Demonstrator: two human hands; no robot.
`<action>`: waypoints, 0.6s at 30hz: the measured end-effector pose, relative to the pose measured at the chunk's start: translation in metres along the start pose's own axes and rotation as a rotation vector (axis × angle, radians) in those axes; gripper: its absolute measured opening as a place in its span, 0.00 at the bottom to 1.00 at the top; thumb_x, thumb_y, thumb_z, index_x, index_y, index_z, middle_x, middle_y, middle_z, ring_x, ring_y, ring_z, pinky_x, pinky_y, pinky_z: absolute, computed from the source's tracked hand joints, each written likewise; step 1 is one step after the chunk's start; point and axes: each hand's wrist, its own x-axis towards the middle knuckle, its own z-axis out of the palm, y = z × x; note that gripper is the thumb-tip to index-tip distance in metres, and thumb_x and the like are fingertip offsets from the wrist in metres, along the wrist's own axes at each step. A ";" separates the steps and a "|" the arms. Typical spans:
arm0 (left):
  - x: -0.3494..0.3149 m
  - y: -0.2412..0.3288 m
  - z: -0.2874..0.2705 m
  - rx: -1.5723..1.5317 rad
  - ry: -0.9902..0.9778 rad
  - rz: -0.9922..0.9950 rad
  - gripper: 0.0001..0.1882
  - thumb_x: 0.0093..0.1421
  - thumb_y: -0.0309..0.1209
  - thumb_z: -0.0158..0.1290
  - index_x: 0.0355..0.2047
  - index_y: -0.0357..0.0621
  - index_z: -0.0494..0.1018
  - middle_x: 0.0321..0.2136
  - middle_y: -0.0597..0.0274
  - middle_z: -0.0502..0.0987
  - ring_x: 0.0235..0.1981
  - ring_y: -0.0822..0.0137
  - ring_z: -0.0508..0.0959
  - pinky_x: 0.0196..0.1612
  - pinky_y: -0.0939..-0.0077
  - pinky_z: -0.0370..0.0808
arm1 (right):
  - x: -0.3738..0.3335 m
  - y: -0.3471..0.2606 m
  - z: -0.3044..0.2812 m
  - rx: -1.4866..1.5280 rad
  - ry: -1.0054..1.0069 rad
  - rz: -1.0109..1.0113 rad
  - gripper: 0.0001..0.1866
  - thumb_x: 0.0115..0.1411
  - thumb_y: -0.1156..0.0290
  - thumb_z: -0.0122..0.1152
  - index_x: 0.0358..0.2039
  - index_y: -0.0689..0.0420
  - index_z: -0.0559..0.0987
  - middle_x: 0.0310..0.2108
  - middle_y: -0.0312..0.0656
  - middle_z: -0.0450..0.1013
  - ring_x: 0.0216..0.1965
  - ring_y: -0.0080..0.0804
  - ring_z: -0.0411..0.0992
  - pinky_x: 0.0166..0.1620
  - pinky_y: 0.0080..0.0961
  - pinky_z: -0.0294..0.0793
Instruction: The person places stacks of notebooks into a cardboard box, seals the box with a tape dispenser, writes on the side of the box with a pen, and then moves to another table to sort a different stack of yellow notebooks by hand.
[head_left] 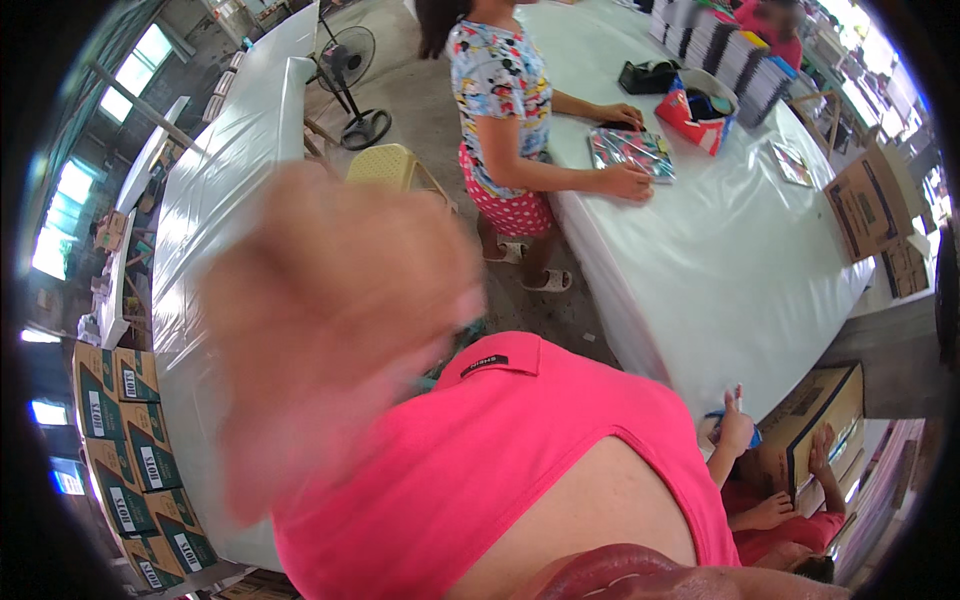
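Observation:
My left hand is raised very close to the camera and smeared by motion. Its fingers cannot be told apart, and whether it holds anything is hidden in the blur. Beyond the right edge of my pink top, my right hand is small in view at the near end of the white-covered table. Its fingers are closed around a small blue and white thing that I cannot make out, with one finger pointing up.
Across the table, a person handles a colourful flat pack. Nearby are a red-blue bag, stacked books and a carton. Another person touches a carton at lower right. Boxes, a stool and a fan stand left.

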 end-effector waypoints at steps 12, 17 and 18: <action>-0.039 0.091 -0.131 0.051 -0.223 0.144 0.19 0.64 0.33 0.43 0.55 0.58 0.68 0.24 0.69 0.71 0.18 0.77 0.68 0.25 0.79 0.65 | -0.020 -0.053 0.062 -0.014 0.151 -0.094 0.18 0.42 0.65 0.57 0.28 0.68 0.80 0.27 0.58 0.76 0.32 0.52 0.77 0.37 0.43 0.74; -0.062 0.087 -0.181 -0.055 -0.216 0.131 0.15 0.64 0.32 0.43 0.50 0.56 0.70 0.22 0.69 0.70 0.18 0.76 0.67 0.23 0.80 0.63 | -0.111 -0.232 0.050 -0.002 -0.125 -0.388 0.18 0.39 0.65 0.60 0.28 0.68 0.79 0.24 0.56 0.76 0.29 0.51 0.77 0.36 0.41 0.74; -0.063 0.084 -0.188 -0.081 -0.223 0.134 0.14 0.64 0.32 0.43 0.49 0.56 0.71 0.22 0.69 0.69 0.18 0.76 0.67 0.23 0.80 0.62 | -0.122 -0.254 0.047 0.013 -0.265 -0.395 0.18 0.40 0.64 0.61 0.27 0.68 0.79 0.23 0.56 0.76 0.28 0.50 0.77 0.34 0.41 0.74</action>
